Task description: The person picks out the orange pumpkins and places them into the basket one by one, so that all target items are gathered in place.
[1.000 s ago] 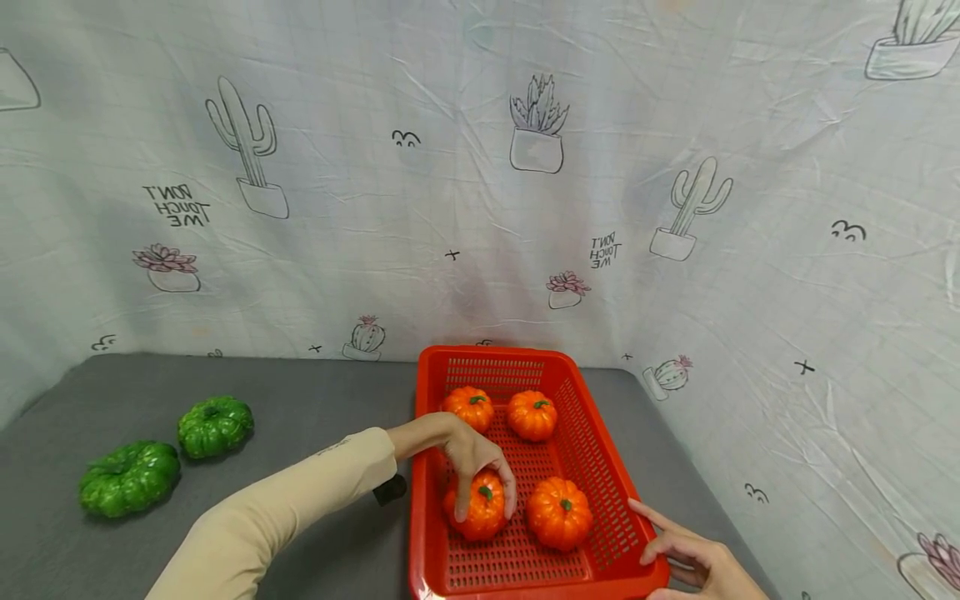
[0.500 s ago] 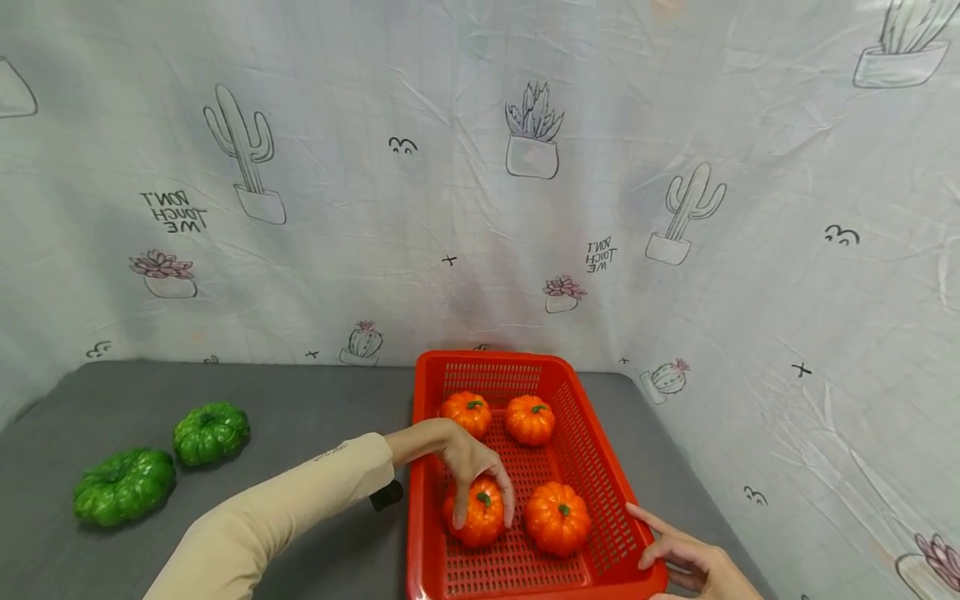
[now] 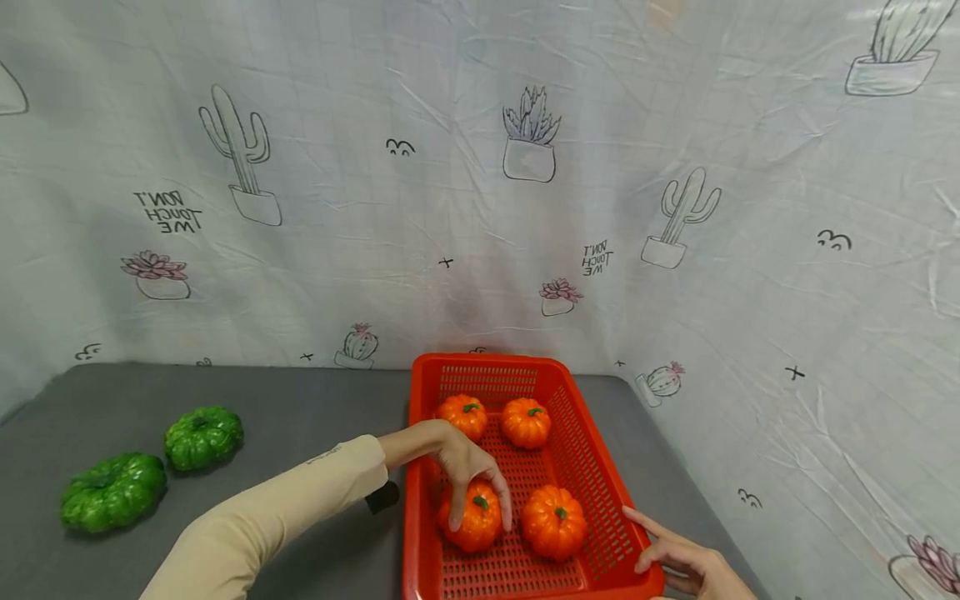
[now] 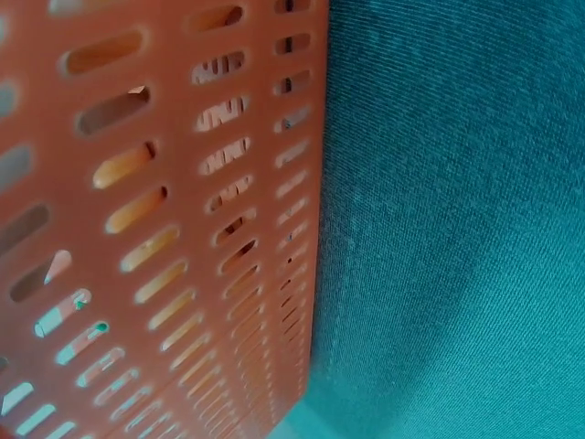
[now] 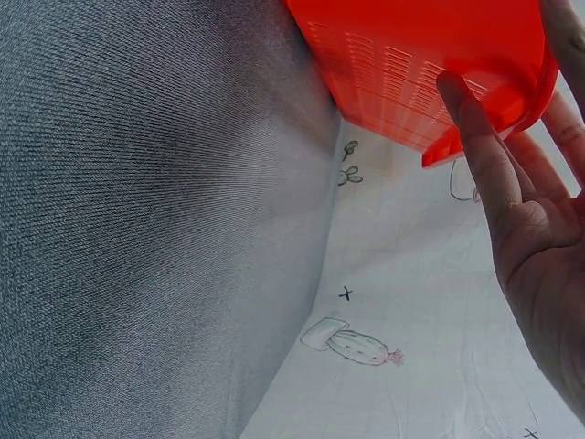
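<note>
In the head view a red plastic basket (image 3: 592, 433) stands on the grey table with several small orange pumpkins in it. My left hand (image 3: 468, 467) reaches over the basket's left rim and holds the front-left pumpkin (image 3: 480, 527), thumb and fingers curled round its sides. Beside that one lies another orange pumpkin (image 3: 554, 523). At the front right corner, my right hand (image 3: 686, 562) grips the basket's rim. The right wrist view shows its fingers spread about the red corner. In the left wrist view the basket's slotted wall (image 4: 164, 219) hides the left hand.
Two green pumpkins (image 3: 204, 439) lie on the left of the grey table (image 3: 315, 408). A white cloth with cactus drawings (image 3: 450, 183) hangs behind and along the right side. Two more orange pumpkins (image 3: 527, 423) sit at the basket's back.
The head view has tilted slightly, so everything appears a little lower and further left. Both hands keep their places on the pumpkin and the basket.
</note>
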`<move>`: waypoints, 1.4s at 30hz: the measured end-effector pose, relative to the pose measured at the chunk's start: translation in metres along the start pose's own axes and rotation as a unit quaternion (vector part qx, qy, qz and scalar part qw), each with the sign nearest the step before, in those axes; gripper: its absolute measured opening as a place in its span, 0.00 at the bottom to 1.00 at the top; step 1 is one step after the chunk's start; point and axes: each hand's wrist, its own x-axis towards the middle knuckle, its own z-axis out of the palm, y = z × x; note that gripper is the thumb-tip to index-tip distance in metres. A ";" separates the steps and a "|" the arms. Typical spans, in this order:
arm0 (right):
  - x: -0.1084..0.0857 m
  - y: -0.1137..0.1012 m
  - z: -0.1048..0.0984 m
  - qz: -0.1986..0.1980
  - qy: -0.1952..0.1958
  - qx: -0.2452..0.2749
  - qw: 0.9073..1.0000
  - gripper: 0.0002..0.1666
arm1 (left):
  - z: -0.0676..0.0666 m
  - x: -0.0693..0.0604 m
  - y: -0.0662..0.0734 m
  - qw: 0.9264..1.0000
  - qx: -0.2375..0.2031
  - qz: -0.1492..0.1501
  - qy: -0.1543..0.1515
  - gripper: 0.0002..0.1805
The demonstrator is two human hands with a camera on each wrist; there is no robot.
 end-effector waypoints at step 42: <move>-0.001 0.003 -0.001 -0.030 -0.006 -0.002 1.000 0.24 | -0.004 -0.001 0.000 0.997 0.065 0.017 -0.036 0.39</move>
